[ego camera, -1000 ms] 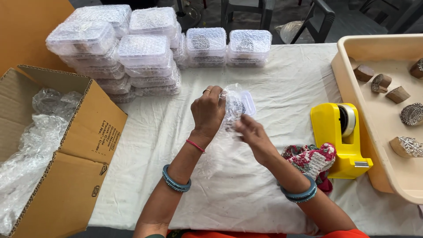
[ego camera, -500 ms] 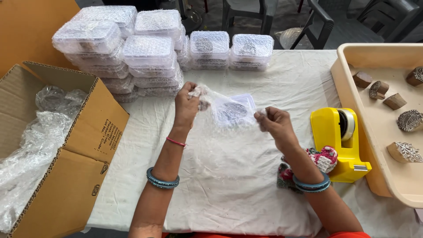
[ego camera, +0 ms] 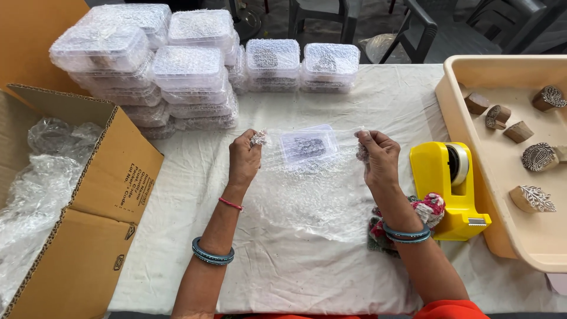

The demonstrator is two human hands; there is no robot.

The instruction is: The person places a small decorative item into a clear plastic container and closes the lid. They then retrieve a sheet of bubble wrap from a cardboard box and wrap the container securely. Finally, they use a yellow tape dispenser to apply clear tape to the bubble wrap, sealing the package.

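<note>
On the worktop [ego camera: 331,106], a bubble wrap sheet [ego camera: 307,195] lies spread at centre, with a small clear box [ego camera: 308,143] at its 12 o'clock edge. The left hand [ego camera: 244,158] and right hand [ego camera: 378,156] each pinch a top corner shut. To wrap well, I would keep the sheet taut, corners level and the box centred between them.

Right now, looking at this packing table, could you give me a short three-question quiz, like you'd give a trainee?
1. True or false: both hands pinch the bubble wrap sheet.
2. What colour is the tape dispenser?
3. Where are the carved wooden blocks: A) cardboard box, B) beige tray, C) clear plastic boxes?

Key:
1. True: left hand and right hand each grip a top corner.
2. Yellow.
3. B, the beige tray.
</note>
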